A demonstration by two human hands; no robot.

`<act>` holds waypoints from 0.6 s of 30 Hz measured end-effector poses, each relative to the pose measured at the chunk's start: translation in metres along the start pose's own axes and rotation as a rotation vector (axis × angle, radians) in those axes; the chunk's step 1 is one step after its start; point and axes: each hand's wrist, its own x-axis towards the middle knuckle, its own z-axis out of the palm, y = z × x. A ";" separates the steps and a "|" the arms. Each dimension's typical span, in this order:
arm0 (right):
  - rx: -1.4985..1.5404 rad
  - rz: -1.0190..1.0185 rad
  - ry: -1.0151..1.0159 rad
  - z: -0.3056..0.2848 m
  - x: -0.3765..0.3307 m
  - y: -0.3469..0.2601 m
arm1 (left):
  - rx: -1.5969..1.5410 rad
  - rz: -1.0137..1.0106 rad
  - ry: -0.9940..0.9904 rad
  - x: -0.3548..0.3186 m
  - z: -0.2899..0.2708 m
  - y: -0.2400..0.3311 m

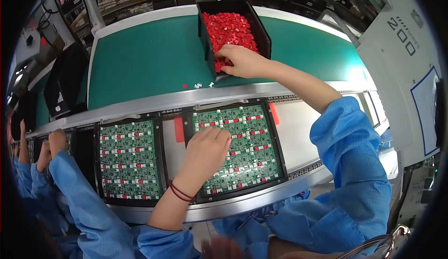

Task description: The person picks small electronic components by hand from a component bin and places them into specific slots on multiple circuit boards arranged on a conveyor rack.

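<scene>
My right hand (pixel 240 62) reaches into the near end of a black bin (pixel 262 30) heaped with small red plastic connectors (pixel 231 28). Thumb and fingers are apart and curved over the pieces; none is plainly held. My left hand (pixel 207 148) rests over the upper left of a green circuit board panel (pixel 247 154) set in a black frame (pixel 274 142). Its fingers are curled closed, and the fingertips and anything in them are hidden under the hand. Rows of red and white connectors stand on the panel.
Another framed circuit board panel (pixel 128 158) lies to the left on the conveyor rail (pixel 305 170). A few loose red and white pieces (pixel 198 85) lie on the green bench mat (pixel 149 58). Co-workers' hands (pixel 57 141) are at far left. A white machine (pixel 396 72) stands at right.
</scene>
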 end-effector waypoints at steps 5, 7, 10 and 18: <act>-0.220 0.016 0.018 0.000 0.008 -0.002 | 0.008 -0.001 -0.047 -0.006 0.004 -0.003; -0.253 -0.068 -0.050 -0.005 0.011 -0.006 | 0.015 0.010 -0.071 -0.007 0.005 -0.004; -0.178 -0.128 -0.004 -0.005 0.013 0.001 | 0.025 0.025 -0.073 -0.008 0.006 -0.005; 0.051 0.041 0.035 -0.009 0.012 -0.004 | -0.090 -0.031 -0.022 -0.009 0.003 -0.016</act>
